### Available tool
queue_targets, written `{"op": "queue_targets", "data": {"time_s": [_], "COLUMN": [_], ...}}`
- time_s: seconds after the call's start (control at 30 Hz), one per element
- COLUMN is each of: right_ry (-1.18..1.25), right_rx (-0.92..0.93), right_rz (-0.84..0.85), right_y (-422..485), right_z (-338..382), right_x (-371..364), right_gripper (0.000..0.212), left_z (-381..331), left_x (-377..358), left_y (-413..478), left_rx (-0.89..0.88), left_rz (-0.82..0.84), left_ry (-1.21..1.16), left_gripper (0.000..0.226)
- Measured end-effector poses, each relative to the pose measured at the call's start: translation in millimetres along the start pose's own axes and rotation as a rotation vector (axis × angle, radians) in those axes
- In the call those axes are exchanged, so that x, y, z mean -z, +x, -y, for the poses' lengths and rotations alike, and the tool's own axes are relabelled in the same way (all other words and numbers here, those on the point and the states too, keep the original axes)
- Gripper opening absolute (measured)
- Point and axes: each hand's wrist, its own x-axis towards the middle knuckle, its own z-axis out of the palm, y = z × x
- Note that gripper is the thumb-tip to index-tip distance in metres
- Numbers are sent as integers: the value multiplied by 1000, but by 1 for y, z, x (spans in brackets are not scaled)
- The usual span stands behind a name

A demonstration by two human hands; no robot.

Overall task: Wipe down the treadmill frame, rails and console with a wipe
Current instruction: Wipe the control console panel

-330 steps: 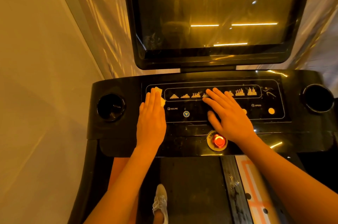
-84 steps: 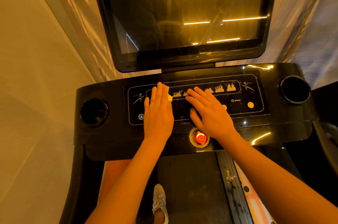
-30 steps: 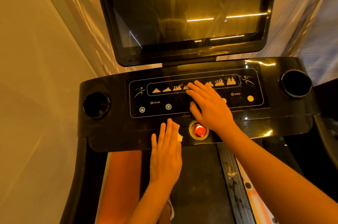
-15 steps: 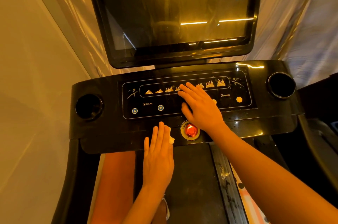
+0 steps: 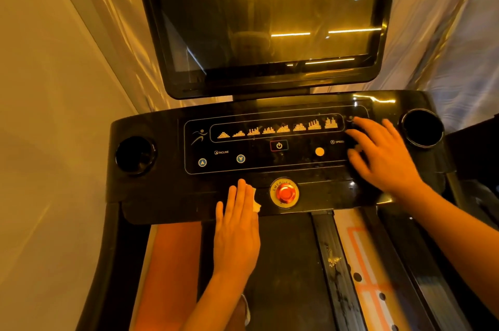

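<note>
Landmark: the single red emergency button [image 5: 285, 193] on the front lip of the console [image 5: 162, 190].

Count:
- One console and one dark screen [image 5: 270, 14], the screen above the button.
- Two cup holders, the left cup holder [image 5: 135, 155] far left of the button and the right cup holder [image 5: 422, 128] up and far right of it.
- Eight lit program icons, two blue arrow keys and one power key [image 5: 279, 145], all above the button.
- One wipe [image 5: 255, 202] and two hands.

Hands:
- The left hand [image 5: 237, 225] lies flat just left of the button. Its fingers are straight and close together, pressing the wipe onto the lip.
- A pale corner of the wipe shows at the fingers' button side, near the button but not touching it.
- The right hand [image 5: 383, 155] rests up and right of the button, fingers spread wide on the panel's end and holding nothing. It is slightly blurred.

Edges and room:
- The console's near edge runs just below the button. The left palm overhangs it above the belt [image 5: 283, 263].
- Bare lip extends left of the button beyond the hand, as far as the console's corner.
- Right of the button, the lip is bare up to the right wrist.
- A wall [image 5: 40, 141] stands close beyond the left cup holder.
</note>
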Motion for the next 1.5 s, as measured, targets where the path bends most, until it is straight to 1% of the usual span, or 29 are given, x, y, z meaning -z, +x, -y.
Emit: {"op": "queue_targets", "data": {"time_s": [0.13, 0.2, 0.27, 0.33, 0.53, 0.63, 0.7, 0.77, 0.87, 0.97, 1.13, 1.2, 1.3, 1.4, 1.5], "right_ry": [108, 138, 140, 140, 150, 156, 156, 156, 158, 159, 161, 163, 158, 163, 157], "right_rx": [-61, -69, -69, -70, -80, -75, -69, -72, -66, -64, -61, -66, -64, -65, -66], "right_rz": [-7, -14, -12, -14, -15, -19, -22, -28, -30, -31, -38, -38, -43, -46, -41], "right_y": [-14, -12, -14, -14, -15, -14, -15, -16, -16, -16, -17, -16, -16, -17, -16], "right_z": [-19, -19, -21, -21, -22, -24, -25, -26, -26, -26, -26, -27, -28, -28, -28], "right_x": [-17, -19, -18, -19, -21, -22, -23, -24, -25, -26, -27, -27, -27, -27, -28], "right_gripper": [58, 59, 60, 60, 60, 60, 60, 60, 60, 60, 59, 59, 59, 58, 58], "left_z": [2, 4, 2, -2, -8, -9, -12, -16, -17, -16, -21, -23, -21, -17, -11], "left_x": [0, 3, 10, 21, 49, 52, 50, 45, 39, 44, 54, 53, 47, 41, 45], "left_y": [4, 14, 30, 53, 151, 176, 166, 137, 112, 136, 186, 185, 158, 127, 139], "left_rx": [-31, -50, -55, -43, 4, 41, 45, 28, 37, 54, 81, 82, 58, 28, -16], "left_rz": [-10, -8, 28, 46, -36, -48, -55, -48, 3, -18, -45, -53, -55, -9, -2], "left_ry": [21, 40, 10, -30, -9, -4, -30, -31, -3, 32, 8, -12, -4, 40, 81], "left_gripper": [56, 57, 59, 58, 59, 62, 62, 60, 59, 58, 57, 57, 58, 59, 58]}}
